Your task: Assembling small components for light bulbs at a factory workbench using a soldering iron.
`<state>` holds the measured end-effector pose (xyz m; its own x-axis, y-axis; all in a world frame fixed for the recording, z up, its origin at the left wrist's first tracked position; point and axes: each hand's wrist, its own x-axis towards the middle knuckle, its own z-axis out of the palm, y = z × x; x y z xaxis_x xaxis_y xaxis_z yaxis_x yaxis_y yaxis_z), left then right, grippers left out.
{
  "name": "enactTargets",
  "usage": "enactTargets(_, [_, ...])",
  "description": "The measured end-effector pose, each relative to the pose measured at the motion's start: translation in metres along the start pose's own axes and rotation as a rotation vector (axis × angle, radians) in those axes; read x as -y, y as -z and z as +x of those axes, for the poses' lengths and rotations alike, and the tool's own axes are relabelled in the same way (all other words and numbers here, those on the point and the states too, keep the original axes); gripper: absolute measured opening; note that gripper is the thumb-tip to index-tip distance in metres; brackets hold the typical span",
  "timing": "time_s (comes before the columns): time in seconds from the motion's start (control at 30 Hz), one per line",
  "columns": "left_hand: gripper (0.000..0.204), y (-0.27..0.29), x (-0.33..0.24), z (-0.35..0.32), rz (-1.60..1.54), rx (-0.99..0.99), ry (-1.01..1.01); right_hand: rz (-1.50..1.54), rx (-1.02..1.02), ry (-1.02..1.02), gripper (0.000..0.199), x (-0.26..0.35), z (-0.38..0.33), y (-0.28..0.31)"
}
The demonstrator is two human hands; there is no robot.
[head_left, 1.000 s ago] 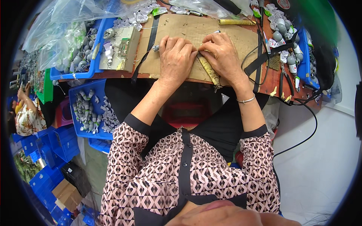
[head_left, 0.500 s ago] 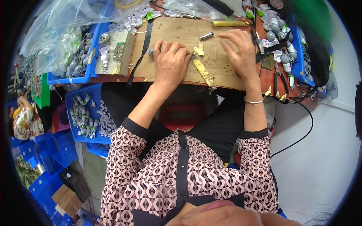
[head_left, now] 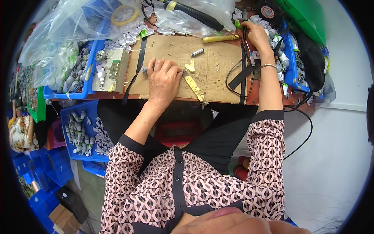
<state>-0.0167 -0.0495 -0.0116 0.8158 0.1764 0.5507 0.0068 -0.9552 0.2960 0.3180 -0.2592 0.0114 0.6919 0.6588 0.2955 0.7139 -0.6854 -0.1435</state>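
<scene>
My left hand [head_left: 164, 80] rests on the left part of the brown cardboard sheet [head_left: 171, 45], fingers curled down. A small grey part [head_left: 145, 70] sticks out by its fingertips; the rest is under the hand, so its kind is unclear. My right hand [head_left: 258, 37] reaches past the cardboard's far right corner. Its thumb and fingers pinch a slim black-handled tool [head_left: 244, 30] with a black cord [head_left: 227, 80]. Between the hands lie a ragged yellow strip [head_left: 194, 87] and a short silver-and-black cylinder [head_left: 197, 52].
Blue bins of grey-and-white bulbs stand at left [head_left: 91, 74] and right [head_left: 290, 62]. A pale box [head_left: 113, 68] with a small circuit board sits left of the cardboard. Plastic bags [head_left: 187, 21] and a tape roll [head_left: 124, 15] lie behind. A blue tray [head_left: 82, 132] is below left.
My right hand has gone from over the cardboard to the far right, closing on the black-handled tool. The cord now loops over the cardboard's right side. My left hand keeps its place.
</scene>
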Motion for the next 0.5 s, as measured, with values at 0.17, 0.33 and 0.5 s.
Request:
enactTargets(0.17, [0.01, -0.001, -0.002, 0.002, -0.01, -0.016, -0.009, 0.147, -0.125, 0.124, 0.05, -0.024, -0.004, 0.0])
enactTargets(0.33, [0.01, -0.005, -0.002, 0.001, -0.007, -0.012, -0.01, 0.229, -0.396, 0.126, 0.029, 0.01, -0.046, 0.042])
enactTargets(0.5, [0.009, -0.002, 0.0, 0.0, -0.001, -0.014, 0.001, 0.634, -0.794, -0.096, 0.018, 0.07, -0.127, 0.056])
